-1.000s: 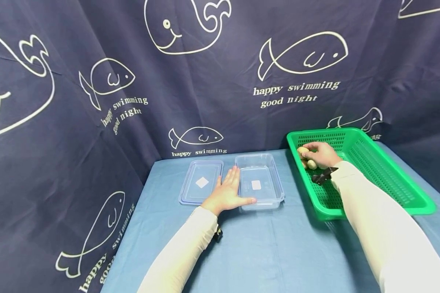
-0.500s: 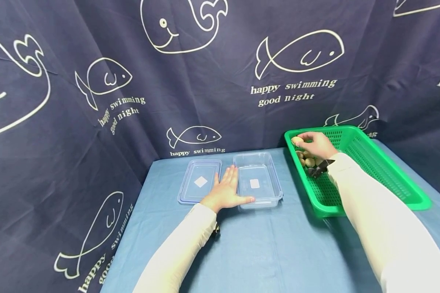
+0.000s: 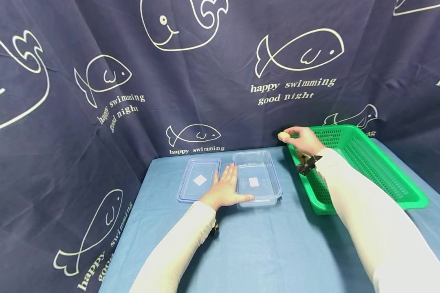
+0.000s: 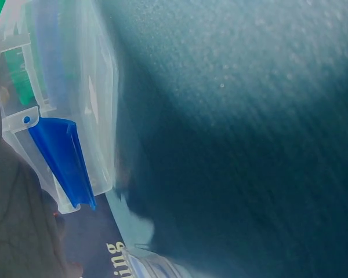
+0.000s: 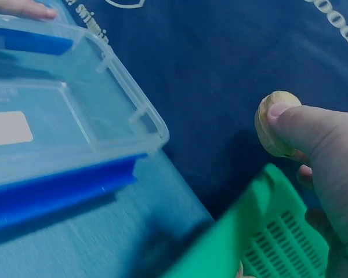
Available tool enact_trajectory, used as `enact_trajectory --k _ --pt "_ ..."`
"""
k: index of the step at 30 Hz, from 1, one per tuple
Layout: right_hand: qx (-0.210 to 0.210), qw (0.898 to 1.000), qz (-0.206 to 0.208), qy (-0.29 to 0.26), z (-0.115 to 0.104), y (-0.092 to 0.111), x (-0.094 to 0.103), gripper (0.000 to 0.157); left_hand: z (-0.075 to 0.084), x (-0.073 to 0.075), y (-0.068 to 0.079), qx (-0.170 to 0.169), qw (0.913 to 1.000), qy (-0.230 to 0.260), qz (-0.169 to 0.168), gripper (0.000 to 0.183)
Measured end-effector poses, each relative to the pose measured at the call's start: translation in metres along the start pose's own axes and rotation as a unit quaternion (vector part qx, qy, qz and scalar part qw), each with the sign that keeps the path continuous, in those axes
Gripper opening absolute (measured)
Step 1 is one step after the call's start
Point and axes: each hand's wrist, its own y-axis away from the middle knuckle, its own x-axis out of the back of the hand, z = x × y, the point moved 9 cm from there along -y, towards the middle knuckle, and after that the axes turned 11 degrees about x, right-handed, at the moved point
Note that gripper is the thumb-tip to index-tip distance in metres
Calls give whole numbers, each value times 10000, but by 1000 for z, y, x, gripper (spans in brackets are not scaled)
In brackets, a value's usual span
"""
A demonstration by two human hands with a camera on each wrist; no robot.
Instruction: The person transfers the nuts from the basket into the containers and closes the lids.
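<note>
My right hand (image 3: 303, 140) pinches a walnut (image 5: 271, 136) between thumb and fingers, above the left rim of the green basket (image 3: 386, 165). The walnut's tan, ridged shell shows best in the right wrist view. Several more walnuts lie in the basket, mostly hidden behind the hand and wrist. With straight, spread fingers, my left hand (image 3: 225, 190) rests along the left side of a clear plastic food container (image 3: 275, 173), its thumb at the near edge. A blue latch (image 4: 62, 156) hangs from the container's side in the left wrist view. Inside the container only a white label shows.
A clear lid (image 3: 190, 179) with a blue edge and a white label lies left of the container. Blue cloth (image 3: 264, 248) covers the table. A dark curtain (image 3: 238, 97) with fish drawings stands right behind it.
My right hand has lifted the walnut from inside the basket and carried it left, over the basket's far left rim. The left hand has stayed at the container.
</note>
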Motion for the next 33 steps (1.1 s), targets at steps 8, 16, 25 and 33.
enact_trajectory --k 8,16,25,33 --pt "149 9997 -64 -156 -16 -12 -23 39 0 -1 0 23 10000 47 -5 132" --pt "195 9992 -147 -331 -28 -19 -43 38 2 0 -1 -2 10000 15 35 131" --pt "140 9981 -406 -441 -37 -24 -70 37 1 1 -1 25 10000 -37 16 130" --pt "43 9972 -618 -420 -43 -25 -92 39 0 2 0 44 10000 -16 -40 130"
